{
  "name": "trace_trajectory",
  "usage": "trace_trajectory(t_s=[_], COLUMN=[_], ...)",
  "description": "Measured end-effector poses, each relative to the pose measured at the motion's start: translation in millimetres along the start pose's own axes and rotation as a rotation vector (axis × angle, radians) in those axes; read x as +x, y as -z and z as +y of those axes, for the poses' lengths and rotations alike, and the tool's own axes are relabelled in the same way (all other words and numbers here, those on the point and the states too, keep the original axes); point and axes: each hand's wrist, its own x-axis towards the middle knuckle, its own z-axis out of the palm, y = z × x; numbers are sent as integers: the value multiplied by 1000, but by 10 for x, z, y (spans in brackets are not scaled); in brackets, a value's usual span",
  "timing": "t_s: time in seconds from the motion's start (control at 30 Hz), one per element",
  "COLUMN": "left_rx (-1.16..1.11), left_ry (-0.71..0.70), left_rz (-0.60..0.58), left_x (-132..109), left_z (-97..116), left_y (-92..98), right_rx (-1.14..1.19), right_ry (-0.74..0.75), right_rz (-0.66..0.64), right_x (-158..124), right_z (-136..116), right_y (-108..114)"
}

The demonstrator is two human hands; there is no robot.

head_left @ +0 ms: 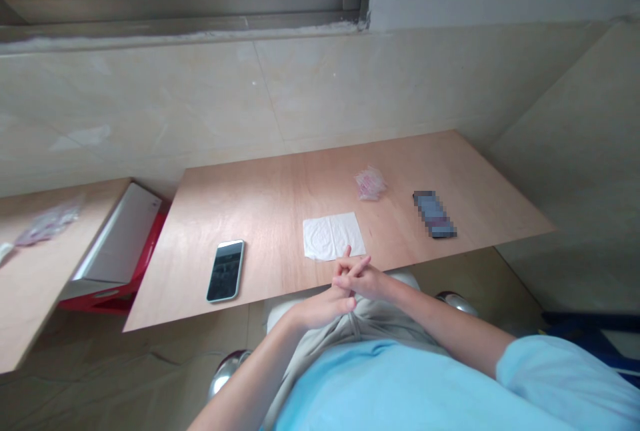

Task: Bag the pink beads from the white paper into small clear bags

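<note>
Over my lap, at the table's front edge, my left hand (323,307) and my right hand (369,279) meet with their fingers laced through each other. Several fingers stay stretched out and apart, and I see no object in either hand. Just beyond the fingertips a white tissue (333,236) lies flat on the wooden tabletop (273,217). Behind it, slightly to the right, is a small pile of clear plastic bags (370,184) with reddish marks. Some of the finger joints are hidden where the hands overlap.
A phone with a dark screen (226,271) lies on the table's left. Another phone (435,214), its screen blurred out, lies at the right. At far left, a second table (30,284) bears plastic bags (50,223). Between the tables stands a red crate (145,264) holding a white box-like object.
</note>
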Motion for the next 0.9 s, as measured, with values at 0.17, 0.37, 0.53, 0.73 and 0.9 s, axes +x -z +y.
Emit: trace_trajectory(t_s=[0.17, 0.37, 0.53, 0.73, 0.9], left_rx=[347, 541, 524, 362, -61], left_ry=[-33, -58, -115, -67, 4], left_rz=[288, 355, 354, 260, 156], left_x=[88, 115, 111, 41, -5], left_z=[-67, -244, -283, -56, 192], left_y=[-135, -250, -251, -179, 35], right_rx=[-19, -113, -273, -262, -143], right_ry=[122, 135, 176, 208, 246], right_rz=[165, 150, 140, 77, 57], right_x=[43, 29, 28, -7, 47], right_z=[-21, -19, -19, -28, 37], right_y=[-158, -206, -171, -109, -41])
